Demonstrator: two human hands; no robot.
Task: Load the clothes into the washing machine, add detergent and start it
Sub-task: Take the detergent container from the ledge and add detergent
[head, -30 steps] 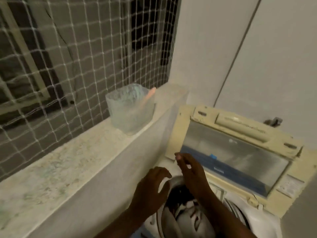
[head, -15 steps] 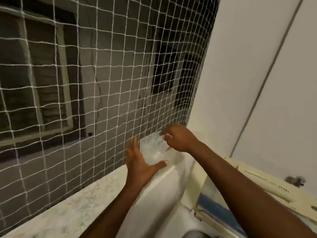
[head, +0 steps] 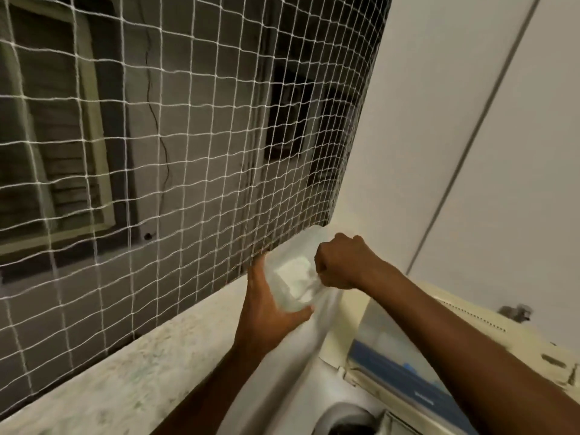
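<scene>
In the middle of the frame, a little to the right and below the centre, I see both hands on a translucent plastic container (head: 293, 277) that stands tilted at the far end of the ledge (head: 131, 365). The left hand (head: 266, 306) comes from the bottom centre and holds the container from the left side: the palm lies against its wall, the fingers go up along the side next to the net, and the thumb wraps under the lower front edge. The right hand (head: 345, 262) comes from the lower right and is closed as a fist over the top right of the container; it seems to pinch something at the opening, but this part is blurred and I cannot tell what it is. Inside the container I see a white mass, probably detergent powder.

The white net (head: 188, 136) fills the upper left and centre of the frame, and the container is just beside its lower right corner. Behind the net there is a grey wall with a window (head: 59, 146) at the left.

The washing machine (head: 342, 416) is in the lower right of the frame, below the right forearm. Its lid (head: 392, 365) stands open and leans back against the white wall, and only a small part of the round drum opening shows at the bottom edge. The clothes I cannot make out from here.
</scene>
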